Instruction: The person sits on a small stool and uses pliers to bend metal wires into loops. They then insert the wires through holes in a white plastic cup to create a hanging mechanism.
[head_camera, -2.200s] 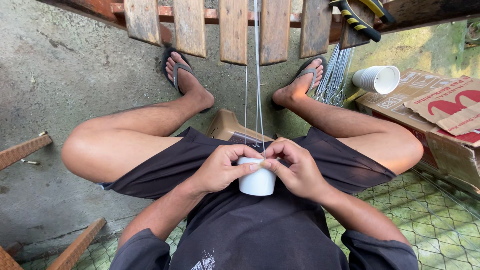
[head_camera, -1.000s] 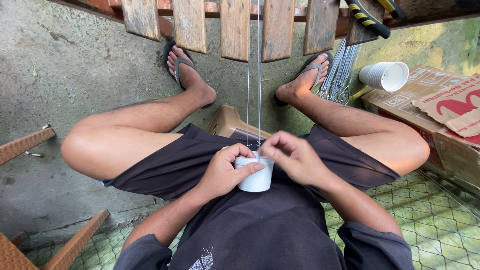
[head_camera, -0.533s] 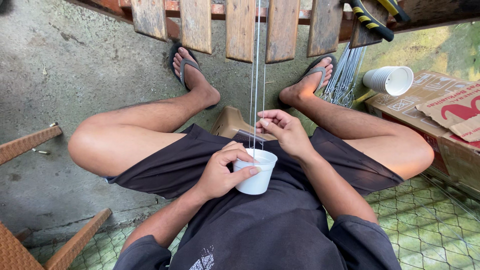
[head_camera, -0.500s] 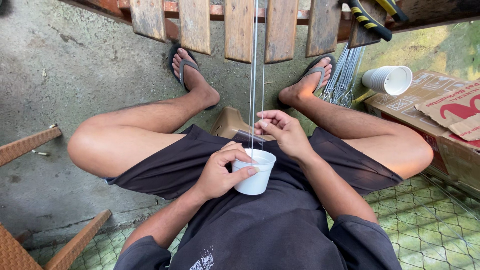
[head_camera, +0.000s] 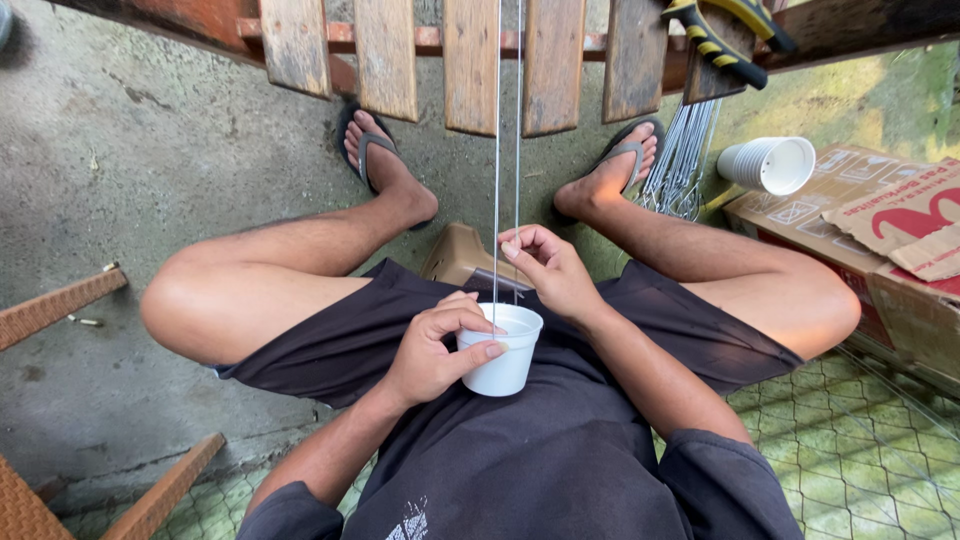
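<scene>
A white foam cup rests over my lap, gripped around its side by my left hand. Two thin straight wires run from the cup's mouth up past the wooden slats. My right hand is raised just above and behind the cup, its fingertips pinching the wires. I sit in dark shorts with legs spread and both feet in sandals.
A stack of white cups lies on its side on flattened cardboard boxes at the right. A bundle of metal wires leans by my right foot. Pliers with yellow-black handles sit top right. Wire mesh covers the ground lower right.
My right hand left the cup's rim and rose to pinch the wires above it. My left hand kept hold of the cup.
</scene>
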